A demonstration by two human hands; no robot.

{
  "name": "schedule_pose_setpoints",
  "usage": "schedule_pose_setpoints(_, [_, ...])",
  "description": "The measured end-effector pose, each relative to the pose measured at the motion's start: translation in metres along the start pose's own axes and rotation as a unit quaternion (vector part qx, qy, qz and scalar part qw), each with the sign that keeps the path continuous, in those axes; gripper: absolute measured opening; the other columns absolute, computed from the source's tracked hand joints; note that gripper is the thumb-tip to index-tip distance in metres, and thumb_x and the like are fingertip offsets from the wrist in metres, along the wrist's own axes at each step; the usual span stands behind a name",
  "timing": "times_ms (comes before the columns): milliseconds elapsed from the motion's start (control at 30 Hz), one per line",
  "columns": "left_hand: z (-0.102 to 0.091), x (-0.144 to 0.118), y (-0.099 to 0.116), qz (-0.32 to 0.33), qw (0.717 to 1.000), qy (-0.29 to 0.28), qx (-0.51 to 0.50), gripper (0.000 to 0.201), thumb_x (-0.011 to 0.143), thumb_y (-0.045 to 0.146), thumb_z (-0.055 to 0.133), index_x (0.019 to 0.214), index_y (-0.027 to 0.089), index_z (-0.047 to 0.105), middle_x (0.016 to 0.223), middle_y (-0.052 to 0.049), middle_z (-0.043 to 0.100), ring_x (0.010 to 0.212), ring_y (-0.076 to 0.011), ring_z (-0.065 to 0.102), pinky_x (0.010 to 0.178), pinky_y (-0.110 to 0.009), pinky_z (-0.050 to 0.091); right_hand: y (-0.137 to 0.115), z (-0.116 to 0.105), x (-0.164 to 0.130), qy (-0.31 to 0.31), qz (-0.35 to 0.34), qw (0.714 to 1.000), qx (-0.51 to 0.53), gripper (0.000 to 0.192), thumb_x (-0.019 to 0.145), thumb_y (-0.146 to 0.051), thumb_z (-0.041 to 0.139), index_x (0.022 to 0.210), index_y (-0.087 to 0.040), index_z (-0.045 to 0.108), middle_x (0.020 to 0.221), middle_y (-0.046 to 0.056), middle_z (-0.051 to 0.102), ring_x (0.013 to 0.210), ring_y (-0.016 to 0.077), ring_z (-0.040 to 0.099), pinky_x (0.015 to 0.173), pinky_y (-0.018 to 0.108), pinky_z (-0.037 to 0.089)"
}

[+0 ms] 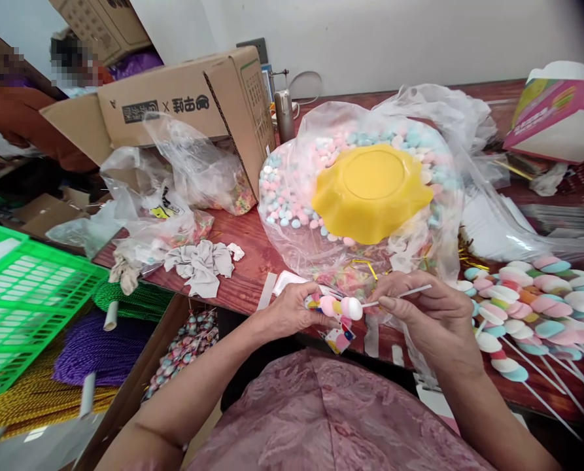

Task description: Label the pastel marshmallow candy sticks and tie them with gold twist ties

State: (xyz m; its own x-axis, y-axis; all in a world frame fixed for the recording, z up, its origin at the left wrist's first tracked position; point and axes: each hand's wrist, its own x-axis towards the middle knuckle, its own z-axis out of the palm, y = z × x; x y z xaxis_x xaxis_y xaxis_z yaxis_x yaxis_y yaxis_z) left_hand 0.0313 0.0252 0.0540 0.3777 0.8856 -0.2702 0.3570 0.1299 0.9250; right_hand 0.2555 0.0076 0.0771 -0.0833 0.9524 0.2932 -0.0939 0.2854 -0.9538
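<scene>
My left hand [289,311] grips several pastel candy pieces [338,306] threaded in a row, pink, yellow and white. My right hand [422,307] pinches the thin white stick [404,293] that runs through them. Both hands hover over the near edge of the red-brown wooden table [245,242]. Just behind them stands a big clear plastic bag [292,196] full of pink, blue and white candies, with a yellow wavy-edged bowl [370,193] lying upside down on top. A pile of finished candy skewers [532,301] lies to the right.
A cardboard box [193,98] and crumpled plastic bags [169,190] sit at the left rear, a grey rag [201,261] in front. A green plastic crate [21,294] and spools of purple, green and gold cord [90,353] are below left. A pink-and-white box [561,111] stands far right. Another person [27,111] sits far left.
</scene>
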Motion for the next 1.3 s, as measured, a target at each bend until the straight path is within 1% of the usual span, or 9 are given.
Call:
schedule_pose_setpoints(267, [0.009, -0.007, 0.0, 0.026, 0.974, -0.19, -0.121, 0.033, 0.071, 0.04, 0.08, 0.087, 0.014, 0.07, 0.084, -0.002, 0.069, 0.079, -0.0157, 0.061, 0.077, -0.027, 0.049, -0.002, 0.014, 0.013, -0.048, -0.065, 0.996, -0.042, 0.009, 0.076, -0.017, 0.075, 0.075, -0.024, 0.069, 0.072, 0.0, 0.07, 0.071, 0.0185, 0.065, 0.067, 0.034, 0.053])
schedule_pose_setpoints(433, [0.006, -0.007, -0.007, 0.023, 0.98, -0.158, -0.117, 0.034, 0.07, 0.04, 0.081, 0.089, 0.014, 0.07, 0.084, -0.002, 0.069, 0.078, -0.0151, 0.061, 0.077, -0.026, 0.049, 0.015, 0.03, 0.013, 0.028, 0.008, 0.998, -0.058, 0.014, 0.072, -0.028, 0.078, 0.069, -0.022, 0.067, 0.066, -0.001, 0.068, 0.06, 0.0142, 0.061, 0.055, 0.026, 0.049])
schedule_pose_setpoints(633, [-0.012, -0.011, -0.001, -0.001, 0.995, -0.074, 0.067, 0.043, 0.066, 0.05, 0.082, 0.087, 0.014, 0.071, 0.077, 0.001, 0.066, 0.075, -0.0145, 0.057, 0.067, -0.022, 0.043, 0.029, 0.031, 0.008, 0.082, 0.107, 0.991, 0.028, 0.024, 0.067, -0.034, 0.084, 0.067, -0.021, 0.064, 0.061, -0.002, 0.066, 0.053, 0.0148, 0.062, 0.052, 0.027, 0.052])
schedule_pose_setpoints(833, [-0.002, -0.009, 0.001, 0.037, 0.978, -0.194, -0.066, 0.034, 0.076, 0.046, 0.076, 0.09, 0.015, 0.073, 0.089, -0.003, 0.072, 0.087, -0.0172, 0.064, 0.083, -0.027, 0.05, 0.027, 0.04, 0.005, 0.05, 0.09, 0.995, -0.01, 0.024, 0.065, -0.035, 0.084, 0.063, -0.02, 0.066, 0.058, -0.002, 0.064, 0.049, 0.011, 0.055, 0.045, 0.023, 0.045])
schedule_pose_setpoints(933, [0.002, -0.006, -0.004, 0.004, 0.975, -0.201, -0.089, 0.044, 0.071, 0.049, 0.079, 0.092, 0.012, 0.071, 0.081, -0.003, 0.069, 0.077, -0.0168, 0.063, 0.074, -0.028, 0.051, 0.031, 0.048, 0.001, 0.04, 0.093, 0.995, -0.006, 0.024, 0.067, -0.035, 0.082, 0.062, -0.02, 0.065, 0.054, -0.004, 0.06, 0.047, 0.0091, 0.051, 0.043, 0.021, 0.04])
schedule_pose_setpoints(1000, [-0.002, -0.008, -0.003, 0.006, 0.986, -0.163, -0.025, 0.055, 0.066, 0.052, 0.082, 0.102, 0.013, 0.068, 0.081, -0.002, 0.067, 0.075, -0.0174, 0.062, 0.07, -0.028, 0.05, 0.036, 0.051, -0.002, 0.044, 0.106, 0.993, 0.009, 0.025, 0.067, -0.034, 0.083, 0.061, -0.019, 0.065, 0.056, -0.003, 0.061, 0.049, 0.0094, 0.053, 0.045, 0.021, 0.042])
schedule_pose_setpoints(1067, [-0.009, -0.016, 0.001, 0.049, 0.988, -0.109, 0.097, 0.074, 0.061, 0.053, 0.085, 0.12, 0.017, 0.06, 0.099, -0.006, 0.068, 0.091, -0.023, 0.063, 0.08, -0.034, 0.051, 0.041, 0.052, -0.004, 0.086, 0.13, 0.987, 0.05, 0.024, 0.065, -0.032, 0.085, 0.061, -0.018, 0.065, 0.058, -0.002, 0.063, 0.051, 0.0102, 0.057, 0.048, 0.022, 0.046])
schedule_pose_setpoints(1167, [-0.015, -0.03, 0.008, 0.085, 0.94, -0.016, 0.329, 0.09, 0.063, 0.049, 0.085, 0.137, 0.021, 0.043, 0.129, -0.015, 0.058, 0.119, -0.0331, 0.054, 0.1, -0.048, 0.043, 0.048, 0.048, -0.003, 0.177, 0.144, 0.967, 0.114, 0.023, 0.064, -0.031, 0.085, 0.067, -0.02, 0.065, 0.061, -0.004, 0.066, 0.053, 0.0113, 0.062, 0.053, 0.024, 0.052])
schedule_pose_setpoints(1300, [-0.009, -0.036, 0.007, 0.02, 0.874, 0.035, 0.484, 0.032, 0.086, 0.027, 0.063, 0.114, 0.017, 0.055, 0.108, -0.014, 0.065, 0.103, -0.03, 0.061, 0.091, -0.044, 0.046, 0.049, 0.044, 0.002, 0.219, 0.145, 0.953, 0.152, 0.024, 0.062, -0.029, 0.086, 0.079, -0.022, 0.07, 0.069, -0.003, 0.071, 0.058, 0.0129, 0.066, 0.059, 0.027, 0.057])
